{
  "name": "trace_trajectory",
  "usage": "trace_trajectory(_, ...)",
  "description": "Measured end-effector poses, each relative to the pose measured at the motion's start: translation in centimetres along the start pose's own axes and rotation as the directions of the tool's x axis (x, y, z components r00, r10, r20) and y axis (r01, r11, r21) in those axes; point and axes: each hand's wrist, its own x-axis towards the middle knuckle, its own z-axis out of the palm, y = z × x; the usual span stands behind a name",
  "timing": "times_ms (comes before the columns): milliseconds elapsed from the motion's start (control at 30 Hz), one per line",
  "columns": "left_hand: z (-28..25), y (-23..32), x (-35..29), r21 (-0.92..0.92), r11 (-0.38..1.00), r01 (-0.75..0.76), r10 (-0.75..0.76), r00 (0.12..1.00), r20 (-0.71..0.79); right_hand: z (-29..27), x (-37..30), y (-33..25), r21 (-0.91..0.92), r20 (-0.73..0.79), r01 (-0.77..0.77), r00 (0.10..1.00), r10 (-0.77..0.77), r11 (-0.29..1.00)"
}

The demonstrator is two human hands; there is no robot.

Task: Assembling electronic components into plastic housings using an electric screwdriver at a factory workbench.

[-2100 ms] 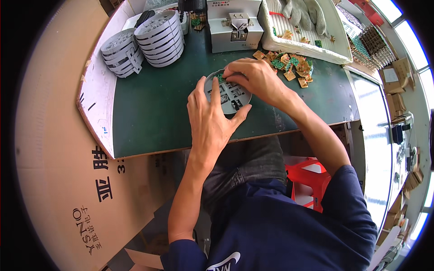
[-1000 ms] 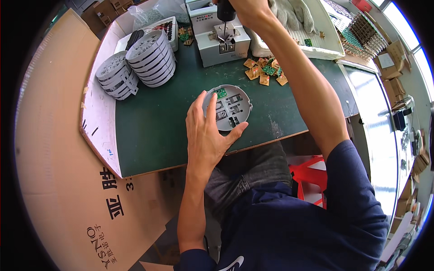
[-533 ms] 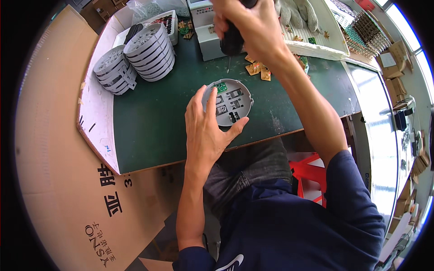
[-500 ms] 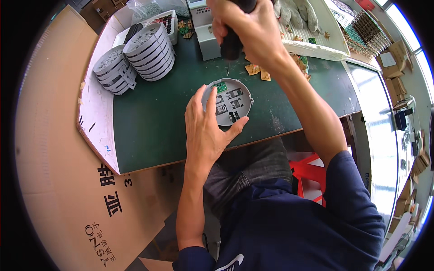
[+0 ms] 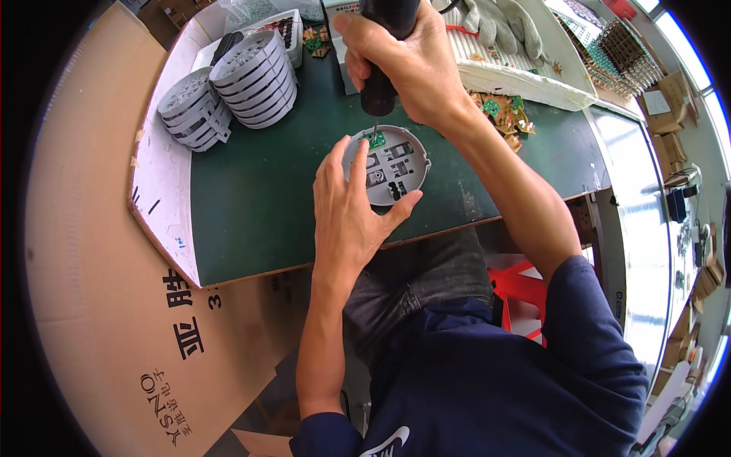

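The right hand grips a black electric screwdriver, bit at the green circuit board in the round grey housing on the desk; the left hand clasps the rim. Apparently screw-driving, which calls for steady, upright pressure.

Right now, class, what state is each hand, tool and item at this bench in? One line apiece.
Left hand: curved around the grey housing, gripping
Right hand: closed on the black screwdriver
Black screwdriver: roughly upright, tip at the green board
Grey housing: open side up
Green board: inside the housing, partly hidden
Tall grey stack: standing
Short grey stack: standing
Loose boards: heaped
Gloves: unworn, in the white tray
White tray: uncovered
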Motion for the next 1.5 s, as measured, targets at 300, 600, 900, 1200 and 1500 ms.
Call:
trace_trajectory(300,0.1,-0.1,0.1,-0.008,1.0,-0.017,0.017,1.0,-0.018,0.1,0.1,0.1,-0.012,0.015,0.006,1.0,-0.005,1.0)
trace_trajectory(600,0.0,0.3,0.2,0.005,0.999,-0.04,0.04,0.999,-0.015,0.4,-0.2,1.3,-0.028,0.021,0.042,0.999,-0.041,0.999)
trace_trajectory(900,-0.1,0.1,0.1,0.038,0.999,-0.027,0.027,1.0,-0.002,0.5,0.1,1.6,-0.043,0.025,0.006,1.0,-0.005,0.999)
trace_trajectory(1200,-0.4,0.3,0.0,-0.051,0.998,0.037,-0.037,0.999,0.001,0.1,2.3,0.7,-0.075,0.044,0.067,0.997,-0.063,0.995)
trace_trajectory(1500,-1.1,1.0,0.0,-0.077,0.926,-0.369,0.321,0.879,-0.353,-4.1,-9.2,-0.6,0.161,0.204,-0.548,0.832,0.516,0.821)
